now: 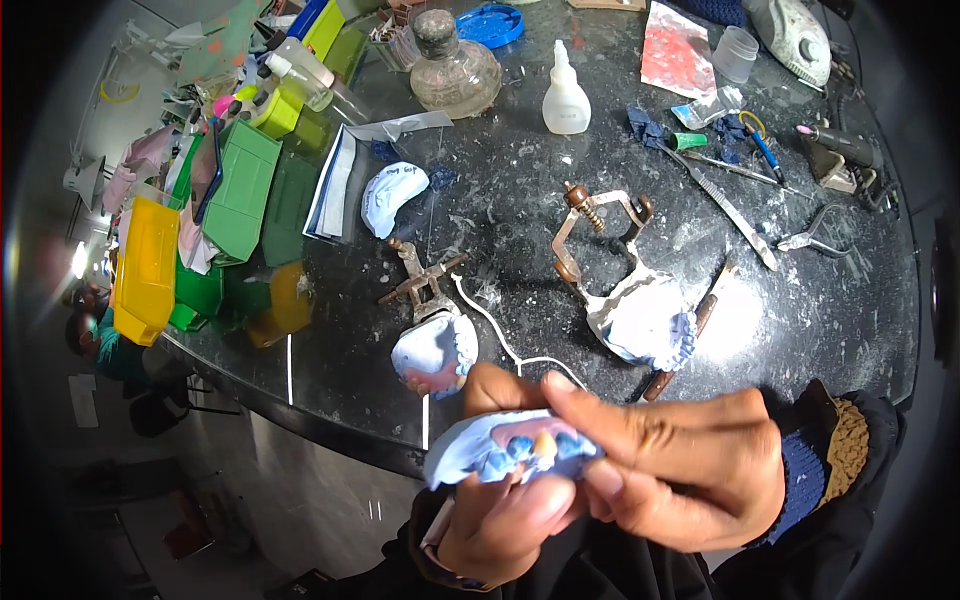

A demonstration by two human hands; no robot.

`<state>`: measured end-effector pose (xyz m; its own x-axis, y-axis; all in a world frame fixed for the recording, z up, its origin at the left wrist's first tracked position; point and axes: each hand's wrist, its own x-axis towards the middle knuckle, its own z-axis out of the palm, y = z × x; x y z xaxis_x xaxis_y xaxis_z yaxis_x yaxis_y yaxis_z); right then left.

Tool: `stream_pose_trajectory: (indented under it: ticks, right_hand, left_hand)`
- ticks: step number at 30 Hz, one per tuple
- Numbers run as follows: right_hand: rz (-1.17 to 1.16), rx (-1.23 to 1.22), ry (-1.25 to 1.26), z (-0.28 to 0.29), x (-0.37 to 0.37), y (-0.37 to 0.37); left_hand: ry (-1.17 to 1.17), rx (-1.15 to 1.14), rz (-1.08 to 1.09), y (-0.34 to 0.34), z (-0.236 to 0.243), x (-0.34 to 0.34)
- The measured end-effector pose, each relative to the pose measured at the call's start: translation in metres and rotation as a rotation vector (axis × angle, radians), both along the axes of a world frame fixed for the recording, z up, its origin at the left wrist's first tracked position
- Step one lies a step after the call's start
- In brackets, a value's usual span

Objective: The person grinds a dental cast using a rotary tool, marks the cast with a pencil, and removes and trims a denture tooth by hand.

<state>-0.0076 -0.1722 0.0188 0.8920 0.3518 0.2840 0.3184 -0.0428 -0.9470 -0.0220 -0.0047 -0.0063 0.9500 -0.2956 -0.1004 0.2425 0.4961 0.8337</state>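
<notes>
Both hands hold a light-blue dental cast [458, 452] in front of me, just off the near edge of the bench. Blue teeth, one yellowish tooth and pink gum material show along its side. My left hand [512, 525] grips it from below, the thumb close under the teeth. The fingers of my right hand [690, 465] are closed at the cast's right end; whether they pinch anything smaller is hidden. Beyond my hands lies a second cast with pink material [435, 350], on one half of an articulator. To its right, another cast [640, 315] is fixed to a metal articulator frame [557, 240].
A brown-handled tool [706, 312] lies beside the right cast. Farther off are a loose blue cast [392, 197], a white dropper bottle [566, 106], a glass jar [455, 80], a metal instrument [730, 215] and pliers [815, 237]. Green [238, 190] and yellow bins [147, 270] line the left.
</notes>
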Motion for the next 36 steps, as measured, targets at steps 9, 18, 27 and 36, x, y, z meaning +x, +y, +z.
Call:
stream_pose_trajectory:
  ticks: [9, 18, 27, 36]
  right_hand:
    - [0.032, 0.12, 0.113, -0.007, 0.006, -0.005]
    - [0.132, 0.087, 0.161, -0.005, 0.003, -0.012]
    - [0.224, -0.095, -0.064, -0.001, 0.011, -0.015]
    - [0.254, 0.244, 0.484, 0.011, -0.016, -0.004]
  left_hand:
    - [0.236, 0.065, -0.325, 0.024, 0.005, 0.0]
    - [0.277, -0.536, -0.358, 0.016, -0.007, -0.003]
    - [-0.009, -0.211, -0.322, 0.014, 0.005, -0.003]
    - [-0.641, 0.565, -0.199, 0.032, 0.0, -0.014]
